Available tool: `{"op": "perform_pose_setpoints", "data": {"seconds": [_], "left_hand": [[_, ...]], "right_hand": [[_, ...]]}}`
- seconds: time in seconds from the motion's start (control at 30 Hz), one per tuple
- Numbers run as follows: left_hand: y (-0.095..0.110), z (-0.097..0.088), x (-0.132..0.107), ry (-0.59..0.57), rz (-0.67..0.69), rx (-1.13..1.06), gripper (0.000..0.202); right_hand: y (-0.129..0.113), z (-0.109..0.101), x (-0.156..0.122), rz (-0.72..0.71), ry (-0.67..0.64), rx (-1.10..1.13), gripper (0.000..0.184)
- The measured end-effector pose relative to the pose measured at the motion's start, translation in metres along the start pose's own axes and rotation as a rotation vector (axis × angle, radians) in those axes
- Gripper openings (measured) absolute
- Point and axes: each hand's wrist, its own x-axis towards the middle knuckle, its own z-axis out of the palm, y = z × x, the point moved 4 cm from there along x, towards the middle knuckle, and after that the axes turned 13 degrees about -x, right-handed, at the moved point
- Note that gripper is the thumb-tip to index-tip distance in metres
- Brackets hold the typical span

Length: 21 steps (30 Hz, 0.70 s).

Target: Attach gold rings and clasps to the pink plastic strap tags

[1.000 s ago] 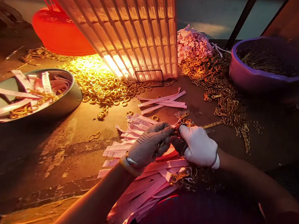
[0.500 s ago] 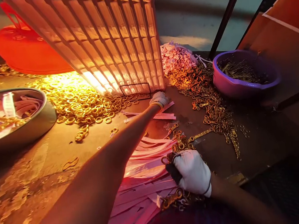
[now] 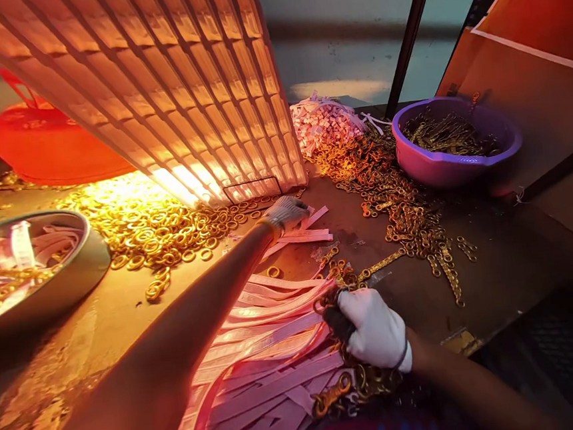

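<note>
Since 1 s ago, L hand (image 3: 286,211) has gone from R hand (image 3: 374,331) to loose straps (image 3: 311,237), ctr of frame; its grip I cannot tell. R hand, lower R, pinches brass ring (image 3: 318,304) by strap pile (image 3: 260,371), lower ctr.

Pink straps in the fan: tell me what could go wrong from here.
The left forearm reaches across the fanned pink straps, so drawing it back might sweep some askew.
Metal links by the right hand lie against those straps and might snag them.
Loose straps near the left hand lie close to the gold rings, which could get mixed in.
</note>
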Motion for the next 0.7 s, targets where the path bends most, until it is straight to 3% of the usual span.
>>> {"op": "perform_pose_setpoints", "data": {"seconds": [0.07,0.17,0.33,0.47,0.63,0.7], "left_hand": [[-0.003,-0.006,-0.043,-0.057,0.004,-0.138,0.028],[-0.008,-0.009,-0.110,-0.157,-0.004,-0.395,0.034],[-0.013,0.007,-0.191,-0.122,-0.142,-0.831,0.036],[-0.014,0.023,-0.216,-0.093,-0.110,-0.734,0.045],[-0.018,0.022,-0.225,0.006,0.079,-0.360,0.040],[-0.021,0.023,-0.227,-0.071,0.048,-0.351,0.037]], "right_hand": [[0.010,-0.009,0.004,0.055,0.078,0.114,0.023],[0.017,-0.020,0.017,0.070,0.154,0.098,0.023],[-0.001,-0.022,0.035,0.024,0.009,-0.106,0.012],[-0.023,-0.017,0.031,-0.036,-0.084,-0.297,0.015],[-0.031,0.003,0.020,-0.136,-0.061,-0.459,0.014],[-0.030,0.012,0.018,-0.131,-0.022,-0.485,0.019]]}}
